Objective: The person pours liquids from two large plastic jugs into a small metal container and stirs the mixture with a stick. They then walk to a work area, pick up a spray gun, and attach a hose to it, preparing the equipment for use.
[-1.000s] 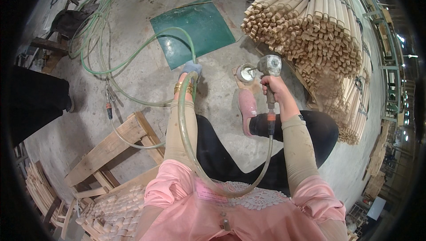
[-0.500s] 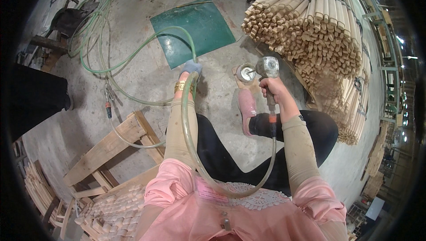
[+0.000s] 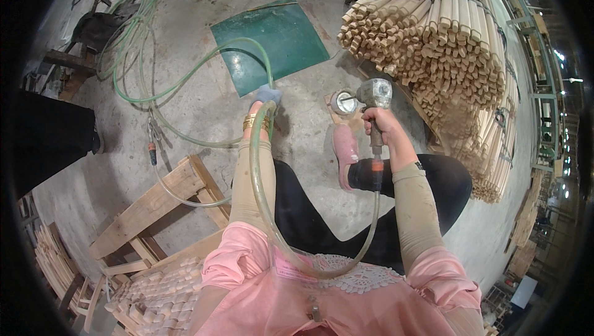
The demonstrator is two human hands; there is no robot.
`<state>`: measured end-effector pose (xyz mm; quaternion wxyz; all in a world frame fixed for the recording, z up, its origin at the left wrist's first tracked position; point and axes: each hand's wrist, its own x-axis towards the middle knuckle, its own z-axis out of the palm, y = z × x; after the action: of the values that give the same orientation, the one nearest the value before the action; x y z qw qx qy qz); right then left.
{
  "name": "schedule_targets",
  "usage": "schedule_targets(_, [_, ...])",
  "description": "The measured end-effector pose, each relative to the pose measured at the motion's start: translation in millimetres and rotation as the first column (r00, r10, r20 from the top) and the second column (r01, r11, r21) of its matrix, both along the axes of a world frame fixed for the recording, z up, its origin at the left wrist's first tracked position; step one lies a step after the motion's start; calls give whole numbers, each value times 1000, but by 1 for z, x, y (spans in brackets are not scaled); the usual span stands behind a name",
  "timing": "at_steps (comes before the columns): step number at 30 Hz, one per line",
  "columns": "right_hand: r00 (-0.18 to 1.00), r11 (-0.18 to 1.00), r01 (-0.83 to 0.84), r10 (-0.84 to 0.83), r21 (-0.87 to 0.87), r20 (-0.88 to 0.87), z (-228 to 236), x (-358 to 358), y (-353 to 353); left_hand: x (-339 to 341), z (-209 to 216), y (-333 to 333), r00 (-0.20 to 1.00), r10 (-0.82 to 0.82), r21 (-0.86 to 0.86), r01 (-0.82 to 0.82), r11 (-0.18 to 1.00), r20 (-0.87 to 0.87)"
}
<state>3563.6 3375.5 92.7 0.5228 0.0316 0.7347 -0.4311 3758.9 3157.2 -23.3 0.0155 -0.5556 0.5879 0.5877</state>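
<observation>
My right hand [image 3: 385, 124] is wrapped round the handle of a worn grey air drill [image 3: 375, 93]. Its thin bit points left, over a small round tin [image 3: 344, 102] with something whitish inside. The tin sits on a small wooden board [image 3: 333, 99] in front of my pink shoe [image 3: 345, 144]. An orange-banded coupling [image 3: 378, 166] joins the drill's handle to a clear hose [image 3: 371, 224], which loops across my lap. In a grey-blue glove, my left hand [image 3: 268, 94] is closed round the green hose [image 3: 270, 67]; its fingertips are mostly hidden.
Strapped bundles of wooden sticks [image 3: 458, 57] are piled at the right. A dark green sheet [image 3: 278, 42] lies on the concrete floor ahead. Coiled hoses [image 3: 139, 33] spread at the far left. Beside my left arm is a wooden frame [image 3: 148, 212] with a woven panel [image 3: 161, 299].
The drill has turned and shifted very slightly to the right, and its coupling and hose have swung a little left. My left hand keeps its hold on the hose.
</observation>
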Motion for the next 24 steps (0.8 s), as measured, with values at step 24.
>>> schedule_targets(24, [1000, 998, 13, -14, 68, 22, 3, -16, 24, -28, 10, 18, 992, -121, 53, 119, 992, 40])
